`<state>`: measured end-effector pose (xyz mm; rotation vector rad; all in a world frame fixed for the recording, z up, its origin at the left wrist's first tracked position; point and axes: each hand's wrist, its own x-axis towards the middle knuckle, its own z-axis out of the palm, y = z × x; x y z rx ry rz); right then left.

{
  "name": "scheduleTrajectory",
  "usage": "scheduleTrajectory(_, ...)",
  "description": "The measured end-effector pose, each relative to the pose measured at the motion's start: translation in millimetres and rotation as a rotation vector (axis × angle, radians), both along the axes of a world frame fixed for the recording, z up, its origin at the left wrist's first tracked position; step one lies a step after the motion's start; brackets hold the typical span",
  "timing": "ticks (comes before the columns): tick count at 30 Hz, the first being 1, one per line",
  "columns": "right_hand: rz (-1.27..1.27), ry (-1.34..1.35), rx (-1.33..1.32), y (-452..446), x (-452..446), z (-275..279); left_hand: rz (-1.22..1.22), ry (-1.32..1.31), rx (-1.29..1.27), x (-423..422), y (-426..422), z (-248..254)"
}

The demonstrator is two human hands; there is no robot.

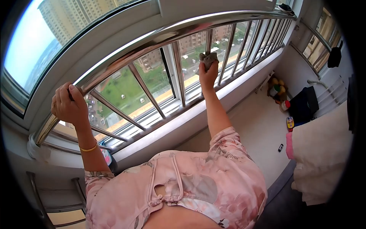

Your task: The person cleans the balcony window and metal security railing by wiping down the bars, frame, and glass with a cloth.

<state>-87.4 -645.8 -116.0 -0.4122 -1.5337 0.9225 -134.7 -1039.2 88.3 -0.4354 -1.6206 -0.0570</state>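
From here I see a grey cloth (208,60) bunched in the right hand (209,74), near the top of the frame, right of centre. The cloth sits against an upright metal bar (209,38) of the window railing; it bulges above the thumb and fingers, which close narrowly around its lower part. How far it wraps behind the bar I can't tell.

At the left of the frame, the left hand (69,105) holds the shiny handrail (173,34), its fingers curled over it, well apart from the cloth. A gold bracelet (88,148) circles that wrist. Both arms reach out from a pink flowered shirt (194,183) at the bottom. At the right, a beige cover (322,152) hangs above the pale floor (248,122).
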Motion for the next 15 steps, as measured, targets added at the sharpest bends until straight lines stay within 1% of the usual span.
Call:
scheduleTrajectory(1, 0.038, -0.073, -0.02, 1, 7, -27, -0.022, -0.002, 0.011, -2, -1, 0)
scheduleTrajectory(2, 0.007, -0.121, 0.052, 7, 8, -68, -0.043, -0.005, 0.024, -2, -1, -1)
scheduleTrajectory(3, -0.069, -0.267, 0.064, 4, 17, -104, -0.036, -0.012, 0.025, -1, -1, -2)
scheduleTrajectory(4, -0.018, -0.476, 0.058, 13, 25, -144, -0.03, -0.019, 0.025, 1, -1, -1)
scheduleTrajectory(5, -0.001, -0.588, 0.115, 20, 37, -167, -0.024, -0.024, 0.025, 3, -1, -1)
scheduleTrajectory(6, 0.026, -0.646, 0.069, 22, 46, -164, -0.03, -0.024, 0.025, 4, -2, -2)
scheduleTrajectory(8, -0.019, -0.457, -0.139, 37, 45, -137, -0.044, -0.014, 0.023, 3, -1, 0)
scheduleTrajectory(10, -0.057, -0.109, -0.204, 56, 50, -50, -0.044, -0.013, 0.03, 3, -1, 1)
scheduleTrajectory(11, -0.078, 0.091, -0.153, 79, 39, -20, -0.043, -0.018, 0.03, 3, -1, 0)
scheduleTrajectory(12, 0.063, 0.186, -0.107, 75, 46, 39, -0.038, -0.023, 0.028, 5, -2, -1)
scheduleTrajectory(13, -0.149, 0.145, 0.174, 105, 32, 62, -0.033, -0.023, 0.028, 6, -1, 0)
scheduleTrajectory(14, -0.206, 0.053, 0.27, 106, 33, 97, -0.026, -0.022, 0.028, 6, 0, 0)
scheduleTrajectory(15, -0.168, -0.001, 0.265, 119, 22, 115, -0.042, -0.01, 0.027, 4, 1, 0)
